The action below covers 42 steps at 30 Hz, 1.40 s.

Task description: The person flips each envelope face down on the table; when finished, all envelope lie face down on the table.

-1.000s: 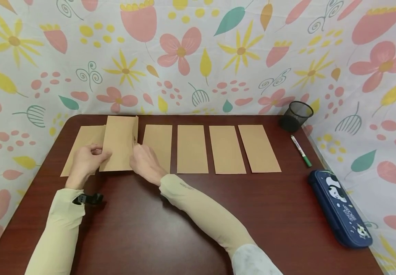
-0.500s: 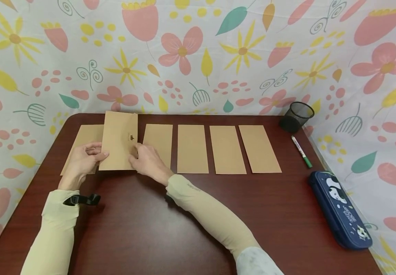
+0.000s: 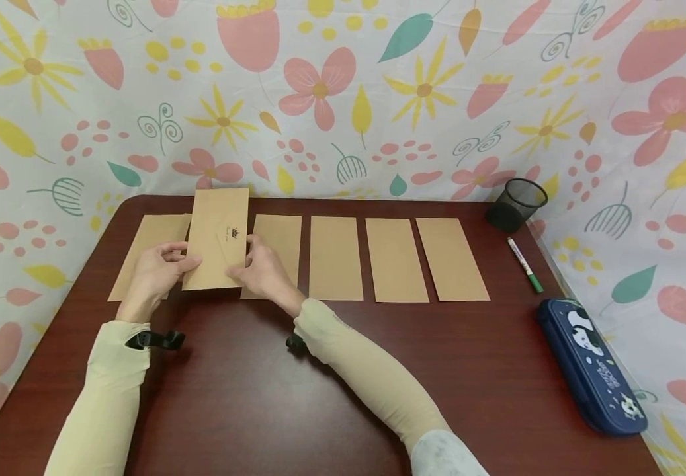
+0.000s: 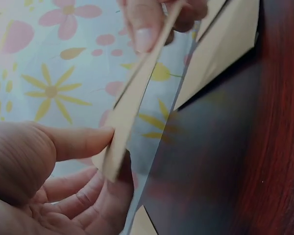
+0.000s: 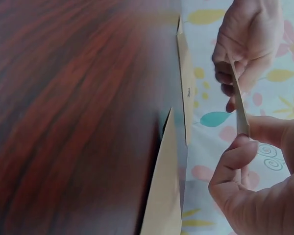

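A brown kraft-paper envelope (image 3: 216, 228) with a small dark crown print is held up above the back left of the table. My left hand (image 3: 157, 272) pinches its lower left edge between thumb and fingers. At the lower right edge, my right hand (image 3: 266, 270) pinches it too. From the side, the left wrist view has the envelope (image 4: 130, 112) almost edge-on, with the left thumb on one face and fingers behind. The right wrist view also catches the envelope (image 5: 239, 105) as a thin strip between both hands.
More brown envelopes lie in a row: one at the far left (image 3: 149, 238), others rightward, such as this envelope (image 3: 335, 258). At the right are a black mesh pen cup (image 3: 512, 205), a green-and-white marker (image 3: 524, 266) and a blue pencil case (image 3: 591, 367). A flowered cloth (image 3: 331, 158) backs the table.
The envelope has risen a little and shifted slightly right, and its crown print has come fully into view. The right hand's fingers have moved from its side to a pinch at the lower right.
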### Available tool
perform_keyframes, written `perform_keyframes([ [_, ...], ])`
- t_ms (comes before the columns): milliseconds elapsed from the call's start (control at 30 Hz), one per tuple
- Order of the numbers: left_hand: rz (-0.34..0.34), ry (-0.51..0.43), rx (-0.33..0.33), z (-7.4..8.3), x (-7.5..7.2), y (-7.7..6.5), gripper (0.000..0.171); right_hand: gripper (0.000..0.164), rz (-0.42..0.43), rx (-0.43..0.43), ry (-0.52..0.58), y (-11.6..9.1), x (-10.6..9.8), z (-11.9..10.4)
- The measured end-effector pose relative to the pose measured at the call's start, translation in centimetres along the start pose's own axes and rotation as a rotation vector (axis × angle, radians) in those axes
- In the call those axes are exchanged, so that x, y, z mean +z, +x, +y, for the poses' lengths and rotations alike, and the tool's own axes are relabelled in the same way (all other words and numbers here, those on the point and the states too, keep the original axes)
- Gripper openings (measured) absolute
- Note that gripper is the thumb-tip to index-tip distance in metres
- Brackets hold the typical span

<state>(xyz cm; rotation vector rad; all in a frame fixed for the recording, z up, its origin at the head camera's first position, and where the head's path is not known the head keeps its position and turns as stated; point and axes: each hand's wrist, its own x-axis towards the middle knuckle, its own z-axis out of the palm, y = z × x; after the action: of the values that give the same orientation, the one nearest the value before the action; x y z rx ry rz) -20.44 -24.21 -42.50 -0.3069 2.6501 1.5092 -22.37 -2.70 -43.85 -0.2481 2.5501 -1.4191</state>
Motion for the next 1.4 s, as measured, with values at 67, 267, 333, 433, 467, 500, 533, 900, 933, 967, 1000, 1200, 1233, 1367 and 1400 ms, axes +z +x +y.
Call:
perform_keyframes([
  [67, 0.008, 0.056, 0.002, 0.3, 0.2, -0.1, 0.064, 0.084, 0.012, -0.006, 0.029, -0.1, -0.1, -0.1],
  [267, 0.015, 0.129, 0.011, 0.7, 0.7, -0.3, 0.066, 0.077, 0.013, -0.034, 0.123, -0.6, -0.4, -0.5],
  [333, 0.03, 0.148, 0.041, 0.8, 0.8, -0.5, 0.063, 0.075, 0.003, -0.041, 0.172, -0.7, -0.5, -0.7],
  [433, 0.073, 0.195, 0.135, 1.3, 1.2, -1.0, 0.054, 0.071, -0.014, -0.051, 0.26, -0.7, -0.6, -0.8],
  [467, 0.087, 0.205, 0.169, 1.4, 1.4, -1.1, 0.051, 0.07, -0.02, -0.056, 0.292, -0.7, -0.7, -0.9],
  [500, 0.096, 0.21, 0.201, 1.7, 1.5, -1.3, 0.047, 0.068, -0.025, -0.063, 0.317, -0.7, -0.7, -0.9],
  [533, 0.105, 0.218, 0.231, 1.9, 1.7, -1.5, 0.044, 0.066, -0.03, -0.07, 0.34, -0.7, -0.7, -1.0],
  [900, 0.18, 0.149, 0.271, 4.4, 3.0, -3.2, 0.048, 0.065, -0.155, -0.148, 0.545, -0.6, -0.4, -1.2],
  [933, 0.192, 0.155, 0.272, 4.5, 3.0, -3.3, 0.049, 0.065, -0.167, -0.155, 0.558, -0.6, -0.4, -1.2],
  [967, 0.204, 0.162, 0.273, 4.5, 3.0, -3.4, 0.049, 0.064, -0.178, -0.163, 0.564, -0.6, -0.3, -1.3],
  [1000, 0.217, 0.163, 0.274, 4.7, 3.0, -3.5, 0.049, 0.064, -0.188, -0.171, 0.566, -0.6, -0.3, -1.3],
  [1200, 0.279, 0.166, 0.267, 5.1, 3.0, -4.1, 0.043, 0.066, -0.223, -0.215, 0.526, -0.7, 0.0, -1.7],
  [1233, 0.288, 0.166, 0.264, 5.2, 3.0, -4.1, 0.04, 0.066, -0.218, -0.22, 0.511, -0.7, 0.0, -1.8],
  [1367, 0.342, 0.185, 0.279, 5.4, 3.0, -4.1, 0.028, 0.066, -0.199, -0.233, 0.432, -0.7, 0.1, -2.1],
  [1400, 0.351, 0.185, 0.279, 5.4, 3.0, -4.2, 0.026, 0.065, -0.198, -0.233, 0.41, -0.7, 0.1, -2.2],
])
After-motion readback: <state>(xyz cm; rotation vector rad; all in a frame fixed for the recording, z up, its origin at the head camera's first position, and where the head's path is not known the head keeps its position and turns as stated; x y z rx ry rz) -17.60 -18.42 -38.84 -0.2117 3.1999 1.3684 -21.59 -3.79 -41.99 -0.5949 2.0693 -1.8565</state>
